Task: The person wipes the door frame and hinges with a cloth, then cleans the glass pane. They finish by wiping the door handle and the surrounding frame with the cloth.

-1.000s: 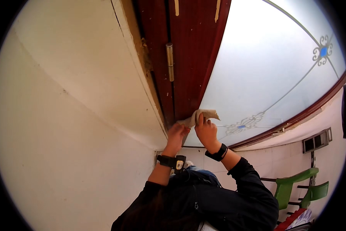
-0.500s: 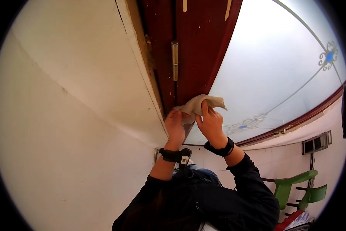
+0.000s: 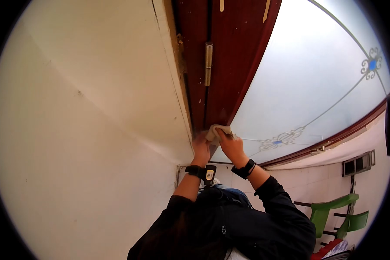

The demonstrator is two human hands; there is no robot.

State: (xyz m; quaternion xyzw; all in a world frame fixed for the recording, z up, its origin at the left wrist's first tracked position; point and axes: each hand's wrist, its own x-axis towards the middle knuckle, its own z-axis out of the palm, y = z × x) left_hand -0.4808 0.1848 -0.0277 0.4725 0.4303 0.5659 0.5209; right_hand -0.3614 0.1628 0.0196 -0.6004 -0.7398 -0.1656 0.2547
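Observation:
A crumpled beige cloth (image 3: 213, 133) is bunched up near the lower end of the dark red door frame. My right hand (image 3: 232, 148) is closed on its right part, the index finger lying over the top of the fold. Against the cloth's left side is my left hand (image 3: 201, 148), its fingers smeared by motion, so their grip does not show. Both hands are close together in front of the dark red wood (image 3: 229, 73). A metal hinge (image 3: 208, 64) sits on the wood above them.
A cream wall (image 3: 95, 121) fills the left side. On the right is a frosted glass panel (image 3: 299, 82) with scroll patterns. Green chairs (image 3: 323, 216) stand at the lower right, below a small wall vent (image 3: 357, 164).
The cloth has been gathered into a smaller bundle and sits slightly lower. Both hands have moved down a little and closer together. The camera view has shifted slightly.

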